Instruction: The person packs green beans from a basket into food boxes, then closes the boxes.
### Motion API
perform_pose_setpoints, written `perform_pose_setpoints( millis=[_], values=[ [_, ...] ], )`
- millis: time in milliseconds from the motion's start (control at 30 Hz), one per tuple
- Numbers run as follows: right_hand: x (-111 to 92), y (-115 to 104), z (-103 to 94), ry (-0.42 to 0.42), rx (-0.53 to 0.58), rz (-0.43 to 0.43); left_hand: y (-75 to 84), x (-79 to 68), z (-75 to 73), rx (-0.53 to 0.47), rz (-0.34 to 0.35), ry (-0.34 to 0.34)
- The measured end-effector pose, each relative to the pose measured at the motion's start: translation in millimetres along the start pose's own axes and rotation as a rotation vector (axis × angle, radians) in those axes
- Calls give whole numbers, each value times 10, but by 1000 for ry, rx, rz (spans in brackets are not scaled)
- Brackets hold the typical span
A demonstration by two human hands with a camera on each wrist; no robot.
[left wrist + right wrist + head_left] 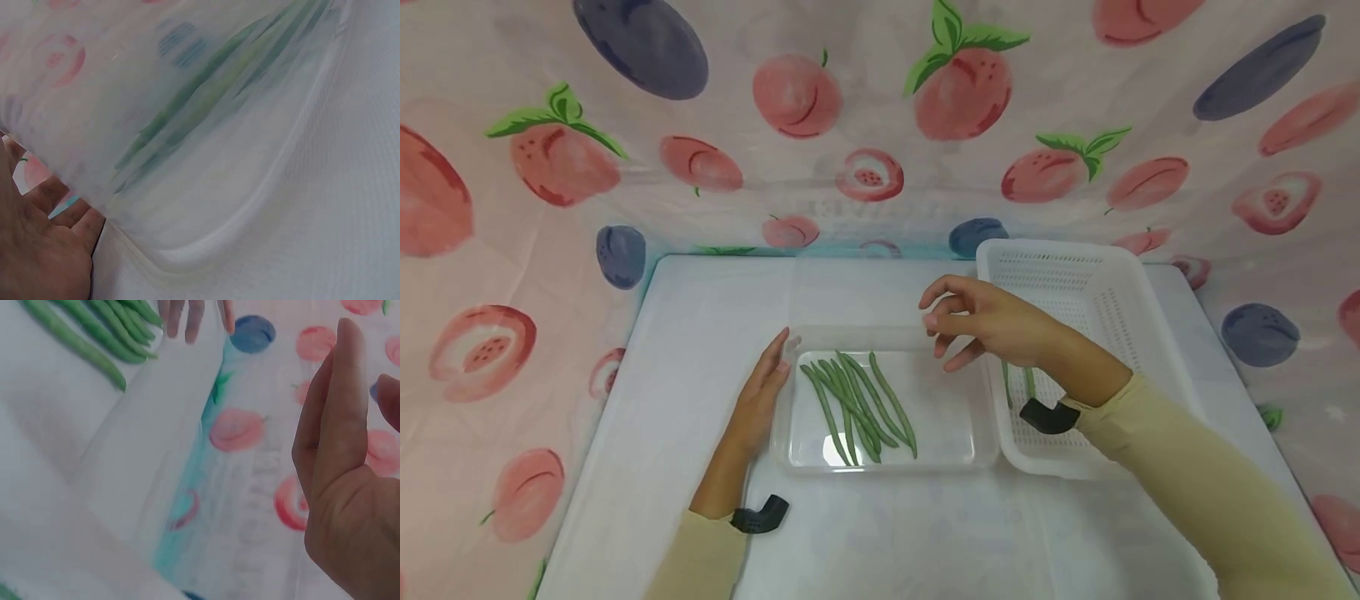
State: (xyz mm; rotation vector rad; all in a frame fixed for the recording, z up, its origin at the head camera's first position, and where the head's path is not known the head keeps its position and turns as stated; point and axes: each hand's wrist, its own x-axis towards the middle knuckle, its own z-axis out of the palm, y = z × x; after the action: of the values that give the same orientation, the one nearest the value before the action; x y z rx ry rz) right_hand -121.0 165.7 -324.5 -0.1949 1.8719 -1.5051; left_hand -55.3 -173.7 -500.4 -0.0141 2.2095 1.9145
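Note:
A clear plastic container (942, 417) holds several green beans (850, 400), lying mostly side by side in its left and middle part. My left hand (756, 404) rests with extended fingers against the container's left end. In the left wrist view the beans (206, 94) show blurred through the container's wall. Over the container's far right corner hovers my right hand (988, 321), its fingers loosely bent and nothing visible between them. The right wrist view has that hand (347, 481) raised, with bean ends (94, 347) at the upper left.
Right of the container stands a white perforated basket (1159, 342), with a few green beans (1030, 382) near its left side, partly hidden by my right arm. Both sit on a white table (715, 292). A fruit-printed curtain (880, 100) surrounds the back and sides.

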Motion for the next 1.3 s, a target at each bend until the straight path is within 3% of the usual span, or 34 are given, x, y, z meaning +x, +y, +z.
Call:
perform_pose_setpoints(
  millis=[400, 733, 1300],
  values=[
    [-242, 272, -623, 106, 93, -47, -4, -5, -8, -5, 1, 2],
    [-382, 509, -957, 115, 125, -42, -13, -1, -14, 1, 2, -5],
    [-379, 1072, -1414, 232, 81, 155, -3, -4, -6, 5, -21, 2]
  ],
)
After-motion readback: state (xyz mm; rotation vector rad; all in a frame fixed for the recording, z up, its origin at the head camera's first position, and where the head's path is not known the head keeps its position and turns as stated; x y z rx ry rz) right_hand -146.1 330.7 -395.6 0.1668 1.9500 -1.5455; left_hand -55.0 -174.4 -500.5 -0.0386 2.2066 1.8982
